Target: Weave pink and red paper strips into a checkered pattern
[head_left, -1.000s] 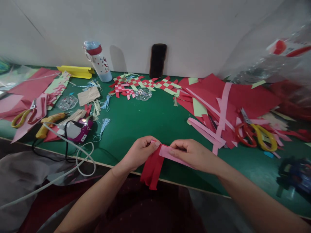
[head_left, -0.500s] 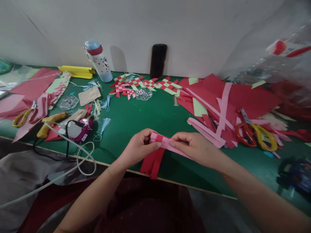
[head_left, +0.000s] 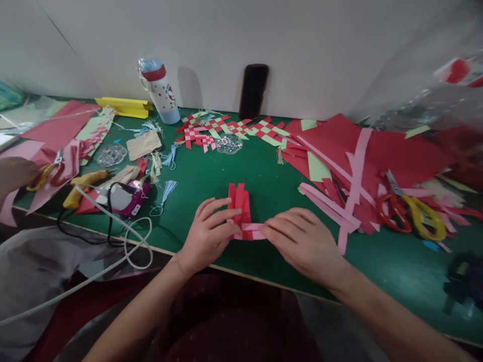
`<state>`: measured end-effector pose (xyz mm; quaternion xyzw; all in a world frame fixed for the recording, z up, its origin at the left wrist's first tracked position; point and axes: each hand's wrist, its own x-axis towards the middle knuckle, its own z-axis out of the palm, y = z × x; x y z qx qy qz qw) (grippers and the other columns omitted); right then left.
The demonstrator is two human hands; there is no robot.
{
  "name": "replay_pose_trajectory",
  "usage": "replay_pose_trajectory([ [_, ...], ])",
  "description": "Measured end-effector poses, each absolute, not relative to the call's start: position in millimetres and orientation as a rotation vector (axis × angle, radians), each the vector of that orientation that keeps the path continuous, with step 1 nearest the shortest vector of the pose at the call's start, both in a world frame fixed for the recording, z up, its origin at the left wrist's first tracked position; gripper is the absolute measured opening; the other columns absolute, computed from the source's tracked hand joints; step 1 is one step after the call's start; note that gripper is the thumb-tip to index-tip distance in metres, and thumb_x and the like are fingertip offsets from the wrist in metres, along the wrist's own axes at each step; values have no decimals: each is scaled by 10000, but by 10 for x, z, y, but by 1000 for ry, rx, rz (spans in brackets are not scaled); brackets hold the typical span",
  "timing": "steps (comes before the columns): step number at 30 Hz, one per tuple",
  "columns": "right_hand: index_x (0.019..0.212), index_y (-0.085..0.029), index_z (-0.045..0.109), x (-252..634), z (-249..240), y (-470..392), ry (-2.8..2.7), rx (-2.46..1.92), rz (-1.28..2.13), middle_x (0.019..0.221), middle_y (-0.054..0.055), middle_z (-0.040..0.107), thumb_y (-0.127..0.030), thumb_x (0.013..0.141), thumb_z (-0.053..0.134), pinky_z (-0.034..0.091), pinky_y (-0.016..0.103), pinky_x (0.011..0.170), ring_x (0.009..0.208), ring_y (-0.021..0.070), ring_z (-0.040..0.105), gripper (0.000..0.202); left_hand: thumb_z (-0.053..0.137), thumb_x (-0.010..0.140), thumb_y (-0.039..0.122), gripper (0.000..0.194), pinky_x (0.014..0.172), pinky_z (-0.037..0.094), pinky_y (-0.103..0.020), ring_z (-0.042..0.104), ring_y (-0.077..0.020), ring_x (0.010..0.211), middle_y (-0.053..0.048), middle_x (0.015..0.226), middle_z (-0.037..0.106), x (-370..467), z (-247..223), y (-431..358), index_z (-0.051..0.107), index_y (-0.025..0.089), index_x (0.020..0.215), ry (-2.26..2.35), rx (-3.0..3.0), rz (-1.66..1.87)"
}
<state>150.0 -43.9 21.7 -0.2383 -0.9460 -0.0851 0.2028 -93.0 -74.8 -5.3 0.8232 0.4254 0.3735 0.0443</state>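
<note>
Red paper strips [head_left: 239, 201] stand side by side near the table's front edge, pointing away from me, with pink strips [head_left: 253, 231] crossing their near end in a small weave. My left hand [head_left: 211, 229] holds the left side of this weave, its fingers over the red strips and the pink ends. My right hand [head_left: 305, 241] pinches the pink strips at their right end. Loose pink strips [head_left: 328, 206] lie beyond my right hand.
Scissors [head_left: 411, 206] and red paper [head_left: 400, 146] lie right. Woven pieces [head_left: 234, 126], a bead dish [head_left: 228, 144], a phone [head_left: 254, 91] and a bottle [head_left: 162, 95] are behind. Left are a glue gun [head_left: 81, 187], cables [head_left: 141, 241] and another person's hand [head_left: 15, 173] by scissors [head_left: 47, 173].
The woven paper has turned, so its red strips now point away from me instead of toward me. Both hands have lowered with it. Another person's hand has appeared at the left.
</note>
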Motion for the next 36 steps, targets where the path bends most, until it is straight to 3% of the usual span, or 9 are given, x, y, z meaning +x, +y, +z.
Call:
replay_pose_trajectory([
  [6, 1010, -173, 686, 1542, -96, -633, -2673, -646, -53, 980, 63, 736, -63, 907, 473, 428, 371, 867, 907, 196, 616, 261, 494, 839, -9, 323, 1073, 364, -515, 432, -279, 1308, -48, 1275, 623, -1094, -242, -1025, 690, 229, 934, 1307, 2594, 845],
  [10, 1039, -188, 678, 1537, -119, -645, -2648, -686, 29, 1022, 61, 732, -79, 911, 481, 442, 373, 882, 959, 201, 616, 259, 377, 801, -99, 406, 948, 476, -391, 498, -233, 1140, -84, 1162, 627, -1076, -100, -1116, 650, 168, 940, 1344, 2438, 925],
  [15, 1054, -184, 678, 1556, -117, -650, -2617, -672, 19, 1024, 74, 729, -78, 891, 513, 462, 386, 869, 966, 204, 620, 255, 540, 887, 86, 163, 855, 508, -358, 560, -202, 935, -65, 1005, 630, -927, -1, -1104, 602, 161, 1017, 1351, 2262, 755],
  [19, 1037, -185, 685, 1605, -128, -665, -2619, -683, 62, 1023, 75, 727, -77, 881, 533, 463, 398, 873, 965, 212, 620, 243, 672, 847, 175, 240, 860, 513, -398, 566, -232, 949, -59, 1012, 624, -894, -59, -1038, 574, 167, 1066, 1368, 2254, 493],
  [24, 993, -166, 688, 1650, -162, -680, -2586, -702, 96, 1004, 84, 724, -61, 872, 550, 464, 393, 857, 947, 210, 616, 211, 642, 872, 161, 224, 866, 510, -395, 570, -229, 959, -54, 1023, 614, -896, -71, -1007, 559, 177, 1079, 1377, 2269, 420],
  [27, 973, -189, 694, 1669, -152, -687, -2593, -707, 146, 999, 69, 723, -118, 878, 580, 457, 400, 865, 955, 209, 615, 164, 628, 882, 170, 191, 866, 510, -398, 573, -231, 960, -55, 1020, 612, -886, -68, -1013, 562, 178, 1061, 1387, 2273, 417],
  [31, 980, -211, 694, 1674, -118, -698, -2557, -803, 255, 1010, 73, 716, -325, 883, 623, 459, 415, 870, 969, 229, 620, 166, 629, 877, 166, 193, 874, 508, -394, 570, -230, 977, -54, 1037, 612, -884, -76, -1013, 566, 184, 1058, 1392, 2255, 445],
  [36, 1118, -187, 659, 1565, -140, -708, -2457, -1183, 275, 1059, 110, 686, -327, 947, 502, 481, 410, 839, 975, 245, 607, 271, 641, 866, 178, 229, 891, 502, -405, 573, -236, 1004, -59, 1037, 614, -893, -55, -997, 557, 181, 1080, 1388, 2191, 433],
])
